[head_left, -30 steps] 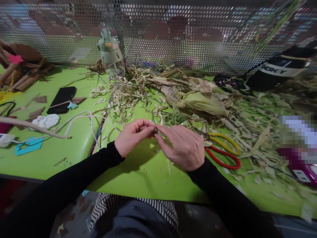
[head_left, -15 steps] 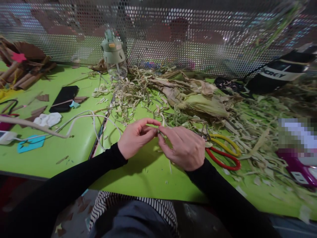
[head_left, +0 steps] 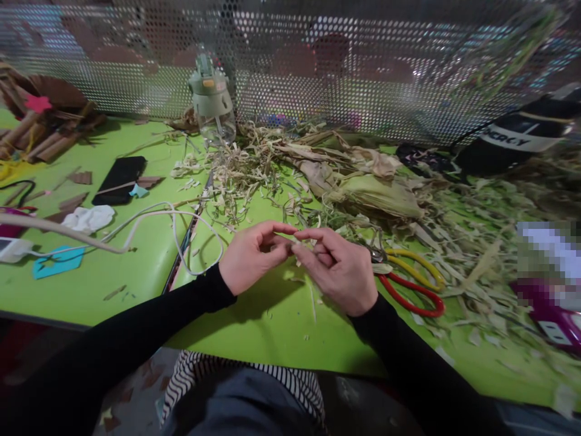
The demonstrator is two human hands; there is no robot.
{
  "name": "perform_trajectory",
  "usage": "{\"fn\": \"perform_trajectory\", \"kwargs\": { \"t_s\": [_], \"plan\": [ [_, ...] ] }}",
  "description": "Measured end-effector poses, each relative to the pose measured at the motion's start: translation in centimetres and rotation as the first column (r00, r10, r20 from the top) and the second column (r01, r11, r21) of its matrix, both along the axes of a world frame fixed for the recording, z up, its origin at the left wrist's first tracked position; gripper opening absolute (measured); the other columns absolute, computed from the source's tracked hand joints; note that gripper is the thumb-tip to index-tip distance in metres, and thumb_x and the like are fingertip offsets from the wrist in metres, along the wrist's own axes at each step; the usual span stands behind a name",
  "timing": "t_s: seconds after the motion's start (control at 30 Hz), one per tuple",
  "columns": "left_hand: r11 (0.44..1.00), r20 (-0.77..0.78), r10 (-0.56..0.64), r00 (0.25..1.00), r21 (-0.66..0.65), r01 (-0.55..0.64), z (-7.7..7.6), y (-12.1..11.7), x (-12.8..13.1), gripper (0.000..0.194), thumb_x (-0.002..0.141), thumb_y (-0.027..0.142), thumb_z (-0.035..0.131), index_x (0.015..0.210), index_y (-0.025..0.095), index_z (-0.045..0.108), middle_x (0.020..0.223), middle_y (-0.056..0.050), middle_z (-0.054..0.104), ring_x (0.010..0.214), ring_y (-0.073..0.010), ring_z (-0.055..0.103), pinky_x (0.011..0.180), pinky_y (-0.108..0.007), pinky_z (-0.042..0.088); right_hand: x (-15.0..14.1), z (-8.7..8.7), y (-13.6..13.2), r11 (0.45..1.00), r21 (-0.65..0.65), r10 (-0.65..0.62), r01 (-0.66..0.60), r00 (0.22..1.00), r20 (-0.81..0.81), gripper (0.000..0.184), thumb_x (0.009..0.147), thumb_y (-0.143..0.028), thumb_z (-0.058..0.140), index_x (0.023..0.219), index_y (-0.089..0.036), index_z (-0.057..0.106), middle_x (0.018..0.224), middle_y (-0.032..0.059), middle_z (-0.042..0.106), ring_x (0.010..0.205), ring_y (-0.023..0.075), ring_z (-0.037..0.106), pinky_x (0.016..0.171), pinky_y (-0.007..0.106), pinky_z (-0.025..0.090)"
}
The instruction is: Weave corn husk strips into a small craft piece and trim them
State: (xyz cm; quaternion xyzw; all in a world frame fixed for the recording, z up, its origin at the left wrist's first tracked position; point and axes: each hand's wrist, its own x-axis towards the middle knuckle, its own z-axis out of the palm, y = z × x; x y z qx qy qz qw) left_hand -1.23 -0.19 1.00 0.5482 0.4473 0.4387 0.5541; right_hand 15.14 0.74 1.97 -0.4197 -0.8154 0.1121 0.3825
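My left hand and my right hand meet above the front of the green table, fingertips nearly touching. Both are closed in a pinch on a thin pale strip that looks like corn husk; the fingers hide most of it. Just right of my right hand lie scissors with red and yellow loop handles, their metal end partly behind the hand. Beyond my hands are shredded husk strips and a whole greenish corn husk.
A clear bottle with a green lid stands by the perforated metal screen. At left are a black phone, a white cable and crumpled tissue. A black bottle leans at right, near a purple object.
My right hand has shifted slightly right, its index finger now stretched straighter toward the left fingertips. My left hand stays almost in place. The view has moved slightly.
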Motion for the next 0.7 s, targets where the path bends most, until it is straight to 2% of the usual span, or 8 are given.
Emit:
{"fn": "perform_trajectory", "kwargs": {
  "t_s": [0.07, 0.17, 0.3, 0.5, 0.6, 0.7],
  "plan": [
    [1.000, -0.023, 0.010, 1.000, 0.014, -0.010, -0.06, -0.02, -0.05, 0.027, 0.079, 0.019, 0.058, 0.105, 0.013, 0.059, 0.078, -0.003, 0.068, 0.064, -0.0080, 0.058, 0.061, -0.020, 0.044, 0.03, 0.06, 0.03, 1.000, -0.018, 0.014, -0.015, 1.000, -0.012, 0.018, 0.083, -0.032, 0.062, 0.088, -0.015, 0.067, 0.052, -0.0051, 0.049, 0.042, 0.0064, 0.037, 0.041, 0.020, 0.029],
    [0.999, -0.045, 0.012, 0.999, 0.038, -0.010, -0.06, -0.12, -0.12, 0.030, 0.079, 0.021, 0.060, 0.109, 0.013, 0.058, 0.079, -0.003, 0.069, 0.065, -0.0080, 0.057, 0.062, -0.020, 0.044, 0.04, 0.12, 0.03, 0.999, -0.036, 0.040, -0.041, 0.999, -0.037, 0.012, 0.084, -0.024, 0.060, 0.083, -0.016, 0.069, 0.056, -0.0030, 0.055, 0.044, 0.0060, 0.039, 0.042, 0.020, 0.030],
    [1.000, 0.016, 0.010, 1.000, 0.008, -0.010, 0.10, -0.11, -0.12, 0.031, 0.079, 0.018, 0.060, 0.110, 0.013, 0.057, 0.078, -0.002, 0.069, 0.062, -0.0072, 0.057, 0.060, -0.020, 0.043, 0.11, 0.21, 0.01, 0.995, -0.062, 0.072, -0.074, 0.997, -0.032, 0.014, 0.082, -0.023, 0.062, 0.091, -0.017, 0.070, 0.058, -0.0028, 0.057, 0.043, 0.0060, 0.037, 0.042, 0.021, 0.031],
    [0.996, 0.210, 0.029, 0.977, -0.085, -0.012, 0.41, 0.15, 0.16, 0.021, 0.077, 0.014, 0.061, 0.098, 0.011, 0.061, 0.066, 0.001, 0.064, 0.063, -0.0075, 0.060, 0.065, -0.021, 0.048, 0.18, -0.33, 0.02, 0.990, -0.133, 0.017, -0.037, 0.988, -0.151, 0.007, 0.085, -0.022, 0.057, 0.085, -0.019, 0.063, 0.050, -0.0078, 0.042, 0.041, 0.0057, 0.032, 0.041, 0.020, 0.029],
    [0.990, 0.230, 0.070, 0.971, -0.135, -0.040, 0.40, 0.28, 0.30, 0.014, 0.076, 0.012, 0.061, 0.089, 0.012, 0.062, 0.065, 0.002, 0.064, 0.059, -0.0065, 0.059, 0.062, -0.021, 0.049, 0.14, -0.63, 0.06, 0.983, -0.176, 0.009, -0.044, 0.981, -0.194, 0.006, 0.087, -0.023, 0.054, 0.084, -0.019, 0.058, 0.049, -0.0094, 0.037, 0.040, 0.0057, 0.032, 0.039, 0.019, 0.027],
    [0.979, 0.228, 0.066, 0.971, -0.205, -0.018, 0.25, 0.46, 0.17, 0.006, 0.076, 0.012, 0.061, 0.082, 0.012, 0.063, 0.066, 0.001, 0.065, 0.058, -0.0067, 0.060, 0.059, -0.020, 0.049, 0.13, -0.74, 0.12, 0.983, -0.168, 0.039, -0.073, 0.980, -0.195, 0.004, 0.087, -0.021, 0.055, 0.086, -0.019, 0.058, 0.048, -0.0100, 0.037, 0.039, 0.0054, 0.031, 0.038, 0.018, 0.025]
  ]
}}
